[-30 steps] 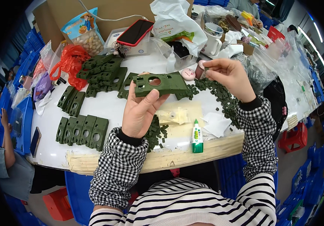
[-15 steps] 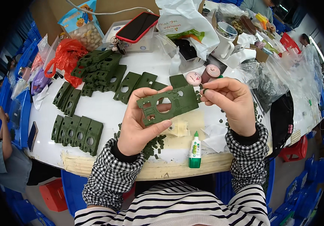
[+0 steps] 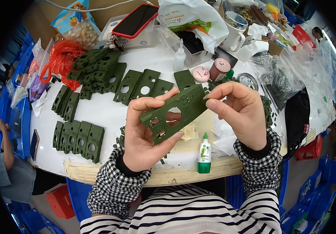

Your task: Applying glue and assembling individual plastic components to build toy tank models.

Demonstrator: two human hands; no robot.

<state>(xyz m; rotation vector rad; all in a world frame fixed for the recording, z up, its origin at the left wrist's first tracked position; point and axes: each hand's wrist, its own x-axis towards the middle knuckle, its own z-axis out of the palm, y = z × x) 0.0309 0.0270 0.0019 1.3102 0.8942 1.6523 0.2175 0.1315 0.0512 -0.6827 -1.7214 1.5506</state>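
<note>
The left grip [image 3: 138, 146] is closed around a green part [image 3: 190, 102], thumb on the near edge and fingers on the far one. The part is held tilted above the surface [image 3: 109, 111], its big round hole in view. The right grip [image 3: 247, 113] is narrow: thumb and forefinger tips nearly meet at the part's right end, but whether they pinch anything cannot be told.

Just beyond the part lie 4 more green plates [image 3: 127, 87], and small green pieces [image 3: 268, 111] are strewn behind the right wrist. Nearer the person, between the forearms, is a glue bottle [image 3: 204, 155] with a green nozzle and base.

To the left, 5 plates make a row [image 3: 92, 143]; behind it, others overlap in a heap [image 3: 97, 72] beside a red bag [image 3: 65, 58].

Farther back are a pink tin [image 3: 201, 74], a pink jar [image 3: 219, 70], a phone [image 3: 135, 20] on a clear box [image 3: 138, 34], and a white mug [image 3: 234, 40].
</note>
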